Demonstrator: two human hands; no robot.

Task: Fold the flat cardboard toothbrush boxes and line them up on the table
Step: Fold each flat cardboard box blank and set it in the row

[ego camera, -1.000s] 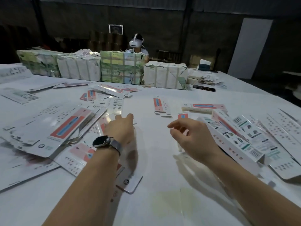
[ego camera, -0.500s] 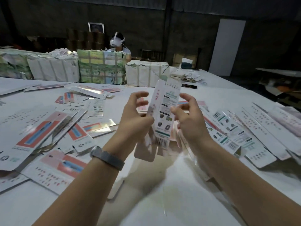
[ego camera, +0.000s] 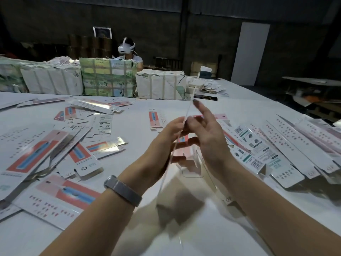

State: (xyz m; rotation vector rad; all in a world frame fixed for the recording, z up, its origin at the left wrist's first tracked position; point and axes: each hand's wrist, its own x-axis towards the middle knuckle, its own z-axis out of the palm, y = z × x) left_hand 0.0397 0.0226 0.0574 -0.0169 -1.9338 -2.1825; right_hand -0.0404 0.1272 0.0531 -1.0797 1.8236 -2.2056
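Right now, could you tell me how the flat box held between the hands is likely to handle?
The flat box, seen edge-on, looks paper-thin, so probably light and bendy. The left hand grips it, likely easily creased. Its glossy print may be slippery.

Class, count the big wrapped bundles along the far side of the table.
4 in a row, left to right: pale green bundle, white bundle, bright green bundle, second white bundle. Others may lie off-frame.

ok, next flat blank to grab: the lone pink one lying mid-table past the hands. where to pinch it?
Take the lone flat blank by its near short end, coming in low from the near side. It lies flat with bare table around it, and loose end flaps there probably give an edge to pinch.
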